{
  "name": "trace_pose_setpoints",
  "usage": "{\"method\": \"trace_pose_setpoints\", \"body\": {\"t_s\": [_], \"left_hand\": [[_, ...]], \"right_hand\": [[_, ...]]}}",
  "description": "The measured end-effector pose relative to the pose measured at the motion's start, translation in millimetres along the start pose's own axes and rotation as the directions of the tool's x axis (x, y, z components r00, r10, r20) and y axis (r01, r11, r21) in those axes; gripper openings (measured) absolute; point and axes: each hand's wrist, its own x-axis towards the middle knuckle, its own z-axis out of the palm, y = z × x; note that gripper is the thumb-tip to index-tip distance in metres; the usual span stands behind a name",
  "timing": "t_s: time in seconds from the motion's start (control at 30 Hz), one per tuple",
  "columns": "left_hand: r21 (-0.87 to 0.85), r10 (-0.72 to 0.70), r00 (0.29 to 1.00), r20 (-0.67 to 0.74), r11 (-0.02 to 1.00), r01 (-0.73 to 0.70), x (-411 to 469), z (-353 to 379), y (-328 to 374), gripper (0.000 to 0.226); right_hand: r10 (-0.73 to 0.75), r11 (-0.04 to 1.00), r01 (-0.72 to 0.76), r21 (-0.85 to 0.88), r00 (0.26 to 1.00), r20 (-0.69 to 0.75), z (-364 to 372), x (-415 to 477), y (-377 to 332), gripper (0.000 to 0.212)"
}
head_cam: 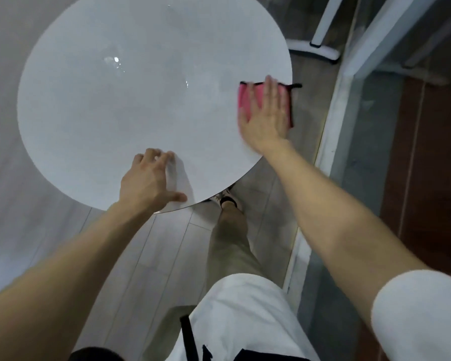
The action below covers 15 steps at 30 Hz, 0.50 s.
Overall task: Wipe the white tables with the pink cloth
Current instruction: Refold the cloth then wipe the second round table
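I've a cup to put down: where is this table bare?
The white table is bare across its middle and left, save a few droplets. Crowded: the right edge, where the right hand presses the pink cloth, and the near edge, under the left hand.

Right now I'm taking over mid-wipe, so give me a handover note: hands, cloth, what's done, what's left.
Right hand: flat, pressing the pink cloth on the white table by its right edge.
Left hand: fingertips resting near the table's front edge, holding nothing.
Done: cannot tell how much is wiped.
Left: shiny wet spots lie towards the far left; probably wipe those next.
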Motion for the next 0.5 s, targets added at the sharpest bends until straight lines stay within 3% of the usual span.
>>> {"method": "trace_pose_setpoints", "body": {"t_s": [0.03,0.07,0.1,0.17,0.2,0.23,0.27,0.33,0.37,0.4,0.43,0.47,0.5], "left_hand": [[0.016,-0.004,1.0,0.004,1.0,0.004,0,-2,2,0.107],[0.037,-0.01,1.0,0.008,0.999,0.009,-2,-2,5,0.109],[0.061,-0.013,1.0,0.008,0.998,0.013,-4,-1,8,0.112],[0.098,-0.011,1.0,0.009,0.995,0.01,-9,4,13,0.114],[0.098,-0.008,1.0,0.007,0.995,0.007,-11,5,13,0.113],[0.085,-0.004,1.0,0.0,0.996,0.004,-12,7,13,0.111],[0.07,-0.002,1.0,-0.004,0.998,0.003,-12,6,14,0.11],[0.05,-0.015,1.0,0.001,0.999,0.015,-7,2,14,0.109],[0.041,-0.032,0.999,0.013,0.999,0.031,-3,-2,13,0.11],[0.032,-0.05,0.998,0.029,0.998,0.049,1,-7,11,0.111],[0.024,-0.061,0.997,0.042,0.998,0.06,2,-10,10,0.112],[0.023,-0.066,0.997,0.045,0.998,0.065,2,-11,8,0.113],[0.027,-0.066,0.997,0.04,0.998,0.065,0,-12,6,0.113]], "right_hand": [[-0.15,0.989,0.15,-0.006,0.989,-0.006,4,-17,-25,0.066],[-0.37,0.929,0.37,0.0,0.929,-0.003,7,-38,-45,0.063],[-0.575,0.818,0.575,0.022,0.817,0.045,11,-58,-55,0.061],[-0.803,0.595,0.802,0.06,0.589,0.092,3,-64,-42,0.059],[-0.834,0.552,0.833,0.045,0.552,0.025,-1,-49,-26,0.056],[-0.797,0.602,0.799,0.01,0.601,-0.05,0,-27,-7,0.053],[-0.683,0.726,0.687,0.001,0.722,-0.112,-2,-2,13,0.054],[-0.291,0.957,0.291,-0.002,0.957,0.012,-15,35,43,0.071],[-0.118,0.993,0.117,0.017,0.991,0.066,-12,43,44,0.074],[-0.036,0.999,0.035,0.015,0.997,0.062,-8,41,31,0.073],[-0.083,0.997,0.082,0.013,0.996,0.036,-1,31,10,0.07],[-0.237,0.971,0.237,0.022,0.971,-0.007,5,13,-13,0.065],[-0.443,0.895,0.445,0.028,0.895,-0.042,11,-7,-31,0.06]]}}
